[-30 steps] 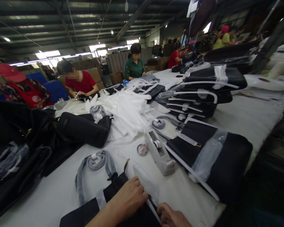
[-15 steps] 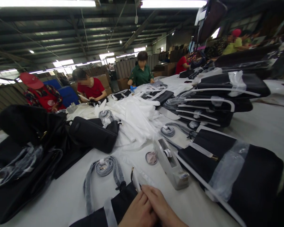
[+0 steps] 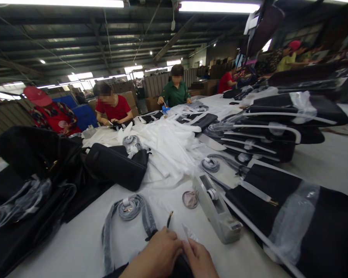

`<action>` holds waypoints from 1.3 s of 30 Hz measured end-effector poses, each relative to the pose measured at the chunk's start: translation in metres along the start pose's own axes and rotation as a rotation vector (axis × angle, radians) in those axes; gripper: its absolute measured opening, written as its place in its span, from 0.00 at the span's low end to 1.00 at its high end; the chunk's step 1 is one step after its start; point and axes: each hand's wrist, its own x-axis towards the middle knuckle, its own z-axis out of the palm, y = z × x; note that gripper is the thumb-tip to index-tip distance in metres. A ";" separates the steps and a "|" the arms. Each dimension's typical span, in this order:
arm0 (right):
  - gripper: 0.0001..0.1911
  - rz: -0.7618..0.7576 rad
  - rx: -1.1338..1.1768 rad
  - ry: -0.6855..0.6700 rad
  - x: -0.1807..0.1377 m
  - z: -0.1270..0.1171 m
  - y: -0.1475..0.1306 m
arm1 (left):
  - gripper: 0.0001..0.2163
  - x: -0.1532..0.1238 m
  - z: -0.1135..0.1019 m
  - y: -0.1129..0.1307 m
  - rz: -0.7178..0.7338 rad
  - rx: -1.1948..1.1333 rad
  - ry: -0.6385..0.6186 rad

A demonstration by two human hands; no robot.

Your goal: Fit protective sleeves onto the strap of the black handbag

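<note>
At the near edge, left hand (image 3: 158, 256) and right hand (image 3: 198, 259) pressed together, fingers curled, pinching a black bag (image 3: 178, 266) with a clear wrap strip (image 3: 189, 233). Just beyond, a grey strap (image 3: 127, 210) and tape dispenser (image 3: 217, 210) on the white surface (image 3: 75, 239). Farther off, stacked wrapped bags (image 3: 278, 123) and seated workers (image 3: 113, 108).

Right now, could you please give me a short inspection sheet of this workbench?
Surface: long white table, crowded.
Job's things: black bag at the near edge, under both hands; grey strap coiled beside it.
Clutter: tape dispenser, wrapped black bags stacked at right, loose white wrapping, more black bags at left.
Hands: left hand and right hand close together on the bag; grip unclear.
Cables: nothing seen.
Surroundings: other people working along the table.
</note>
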 end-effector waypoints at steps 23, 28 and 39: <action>0.19 -0.099 -0.310 0.019 -0.009 0.002 0.003 | 0.12 -0.021 0.078 -0.018 -0.032 -0.057 0.485; 0.19 -0.089 -0.419 -0.022 -0.005 0.008 0.017 | 0.10 -0.016 0.070 -0.018 -0.030 -0.171 0.456; 0.25 -0.135 -0.229 -0.154 -0.011 0.004 0.004 | 0.11 0.000 0.041 0.001 0.113 -0.144 0.390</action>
